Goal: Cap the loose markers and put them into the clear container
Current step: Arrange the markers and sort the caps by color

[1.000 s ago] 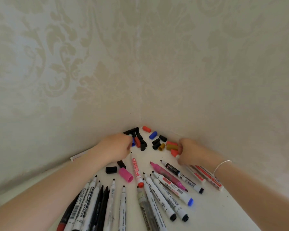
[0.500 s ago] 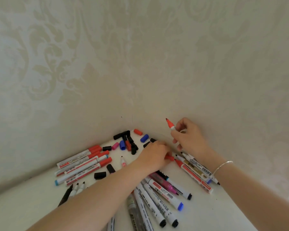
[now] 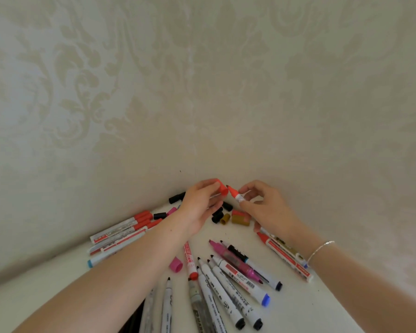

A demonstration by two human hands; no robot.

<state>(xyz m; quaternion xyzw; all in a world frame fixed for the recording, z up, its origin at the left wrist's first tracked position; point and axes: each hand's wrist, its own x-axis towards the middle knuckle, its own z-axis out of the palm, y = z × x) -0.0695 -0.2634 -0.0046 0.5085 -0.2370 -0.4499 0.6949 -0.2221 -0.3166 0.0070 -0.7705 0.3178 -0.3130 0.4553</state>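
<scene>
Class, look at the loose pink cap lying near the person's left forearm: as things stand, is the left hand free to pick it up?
Probably not yet. The left hand already pinches a red cap, raised near the red marker in the right hand. The pink cap lies uncovered beside the forearm, so the occupied grip is the only obstacle.

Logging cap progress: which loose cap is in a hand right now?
The red cap, pinched in the left hand above the table; every other cap lies on it.

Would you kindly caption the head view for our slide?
Left hand brings a red cap toward the red marker pinched in the right hand.
</scene>
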